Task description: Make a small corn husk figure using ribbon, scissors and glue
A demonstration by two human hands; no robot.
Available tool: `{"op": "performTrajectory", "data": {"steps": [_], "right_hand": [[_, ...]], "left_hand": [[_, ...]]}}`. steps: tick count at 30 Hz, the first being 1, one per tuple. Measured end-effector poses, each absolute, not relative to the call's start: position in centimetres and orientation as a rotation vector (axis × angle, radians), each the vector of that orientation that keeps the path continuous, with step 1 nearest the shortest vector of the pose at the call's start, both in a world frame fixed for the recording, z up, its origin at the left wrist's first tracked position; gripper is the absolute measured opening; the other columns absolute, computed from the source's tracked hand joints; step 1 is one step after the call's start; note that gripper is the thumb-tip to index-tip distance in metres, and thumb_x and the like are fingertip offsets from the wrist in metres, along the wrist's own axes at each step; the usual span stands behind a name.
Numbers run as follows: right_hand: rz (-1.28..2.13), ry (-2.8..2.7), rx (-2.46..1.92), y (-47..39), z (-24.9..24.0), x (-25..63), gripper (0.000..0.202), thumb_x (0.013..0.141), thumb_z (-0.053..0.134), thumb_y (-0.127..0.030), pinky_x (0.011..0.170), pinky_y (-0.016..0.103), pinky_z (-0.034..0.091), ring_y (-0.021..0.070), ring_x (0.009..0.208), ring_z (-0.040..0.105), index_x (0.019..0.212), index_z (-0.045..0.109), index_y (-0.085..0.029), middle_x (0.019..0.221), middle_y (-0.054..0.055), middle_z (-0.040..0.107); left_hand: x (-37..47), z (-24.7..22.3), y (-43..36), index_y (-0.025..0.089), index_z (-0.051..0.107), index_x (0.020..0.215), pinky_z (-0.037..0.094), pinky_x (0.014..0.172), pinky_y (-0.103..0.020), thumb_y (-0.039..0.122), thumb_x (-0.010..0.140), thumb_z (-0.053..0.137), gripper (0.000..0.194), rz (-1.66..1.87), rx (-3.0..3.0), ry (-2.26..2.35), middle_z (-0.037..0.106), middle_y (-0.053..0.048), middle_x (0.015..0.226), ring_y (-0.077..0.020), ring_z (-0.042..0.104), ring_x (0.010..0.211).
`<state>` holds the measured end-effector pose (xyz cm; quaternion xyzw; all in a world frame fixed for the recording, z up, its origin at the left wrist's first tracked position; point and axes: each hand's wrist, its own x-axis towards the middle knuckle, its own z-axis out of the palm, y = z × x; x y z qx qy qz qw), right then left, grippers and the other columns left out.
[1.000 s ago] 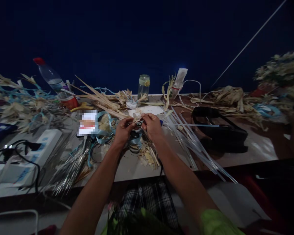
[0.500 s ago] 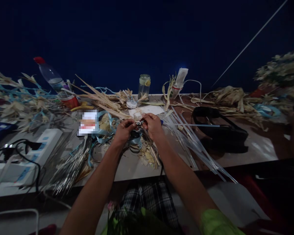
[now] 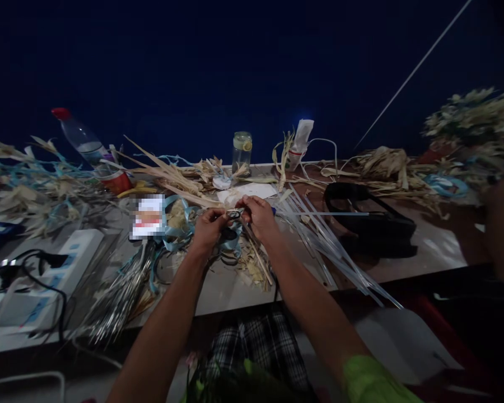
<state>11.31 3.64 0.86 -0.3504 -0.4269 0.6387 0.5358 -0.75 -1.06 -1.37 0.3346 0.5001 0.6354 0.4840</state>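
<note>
You are holding both hands together above the table (image 3: pixel 235 285), just in front of the white paper sheet (image 3: pixel 252 191) that lies near its middle. Your left hand (image 3: pixel 208 228) is curling its fingers inward, with thumb and forefinger pinching one end of a small pale piece (image 3: pixel 235 213). Your right hand (image 3: pixel 258 217) is meeting it from the other side, its fingers pressed close and pinching the same piece, so the two hands are almost touching. The light is dim, and you cannot tell exactly what the piece is made of.

Just below your hands, nearer to you than the paper sheet, a tangle of blue ribbon (image 3: pixel 180 226) and dry husk scraps (image 3: pixel 252 266) is lying on the table. To the left of the sheet a blurred-out card (image 3: pixel 148 216) is resting, and further left a bundle of silvery strips (image 3: pixel 117 302) is fanning out beside a white power strip (image 3: pixel 63 263) with black cables. Behind the sheet a glass jar (image 3: pixel 241 150) is standing upright at the table's far edge, and far to its left a plastic bottle (image 3: pixel 78 134) with a red cap is leaning. To the right of the sheet clear plastic strips (image 3: pixel 331 252) are lying in a slanted sheaf, and beyond them a black bag (image 3: pixel 369 224) is sitting. Another person's hand (image 3: pixel 502 235) is showing at the far right edge.
</note>
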Motion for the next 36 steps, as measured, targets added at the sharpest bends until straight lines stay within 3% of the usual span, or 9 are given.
{"op": "performTrajectory", "data": {"steps": [8,17,20,22,25,27,31,36], "right_hand": [[1.353,-0.968,-0.932,4.0,1.1,11.8,0.021,0.065,0.061,-0.033,0.038,0.017,0.028,0.0018,0.041,0.040,0.078,0.056,-0.017,0.069,-0.005,0.055],[1.404,-1.206,-1.007,3.6,3.5,12.5,0.018,0.066,0.055,-0.025,0.041,0.016,0.031,0.0033,0.044,0.044,0.080,0.059,-0.016,0.065,-0.005,0.055],[1.284,-1.226,-1.048,4.0,3.9,13.0,0.010,0.066,0.051,-0.020,0.044,0.016,0.033,0.0037,0.044,0.043,0.071,0.057,-0.015,0.059,-0.005,0.055],[1.221,-1.299,-1.134,4.3,3.7,13.5,0.010,0.069,0.050,-0.023,0.042,0.018,0.033,0.0049,0.040,0.041,0.066,0.055,-0.015,0.052,-0.004,0.053],[1.202,-1.525,-1.241,4.5,3.0,14.2,0.024,0.073,0.052,-0.037,0.042,0.021,0.035,0.0084,0.039,0.043,0.081,0.058,-0.016,0.052,-0.003,0.056],[1.044,-1.707,-1.251,4.6,2.6,14.7,0.029,0.074,0.054,-0.039,0.051,0.023,0.041,0.0103,0.049,0.051,0.090,0.059,-0.016,0.066,0.000,0.063],[0.600,-2.034,-1.294,5.1,2.5,15.6,0.019,0.078,0.048,-0.024,0.077,0.026,0.043,0.0140,0.081,0.059,0.085,0.064,-0.017,0.089,0.004,0.066],[0.496,-2.457,-1.300,4.7,2.3,14.2,0.024,0.079,0.047,-0.023,0.083,0.026,0.041,0.0175,0.093,0.059,0.094,0.065,-0.017,0.097,0.008,0.066]], "left_hand": [[-1.2,-1.6,-0.7,0.013,0.057,0.076,0.044,0.052,-0.020,0.027,0.051,0.074,0.033,1.644,0.706,1.265,0.058,0.003,0.062,-0.0088,0.057,0.051],[-1.0,-1.2,-1.2,0.012,0.057,0.076,0.045,0.053,-0.021,0.029,0.052,0.073,0.033,1.629,0.739,1.207,0.058,0.003,0.060,-0.0076,0.055,0.049],[-1.0,-1.0,-1.2,0.012,0.057,0.075,0.045,0.052,-0.022,0.029,0.052,0.073,0.033,1.630,0.739,1.197,0.058,0.003,0.060,-0.0080,0.055,0.048],[-1.1,-1.1,-1.1,0.013,0.056,0.075,0.045,0.052,-0.022,0.029,0.051,0.073,0.034,1.628,0.730,1.203,0.057,0.004,0.059,-0.0085,0.055,0.048],[-1.4,-1.2,-0.9,0.014,0.055,0.077,0.045,0.053,-0.023,0.030,0.053,0.071,0.033,1.636,0.739,1.221,0.058,0.004,0.061,-0.0092,0.057,0.050],[-1.6,-1.3,-0.8,0.014,0.055,0.077,0.046,0.055,-0.023,0.029,0.054,0.070,0.031,1.671,0.765,1.235,0.058,0.003,0.065,-0.0092,0.057,0.051],[-1.8,-1.3,-0.7,0.014,0.058,0.077,0.046,0.057,-0.023,0.029,0.057,0.069,0.027,1.733,0.840,1.282,0.058,0.003,0.066,-0.0087,0.057,0.052],[-1.9,-1.1,-0.8,0.014,0.059,0.076,0.044,0.054,-0.022,0.029,0.059,0.066,0.024,1.727,0.951,1.379,0.059,0.002,0.065,-0.0100,0.056,0.053]]}}
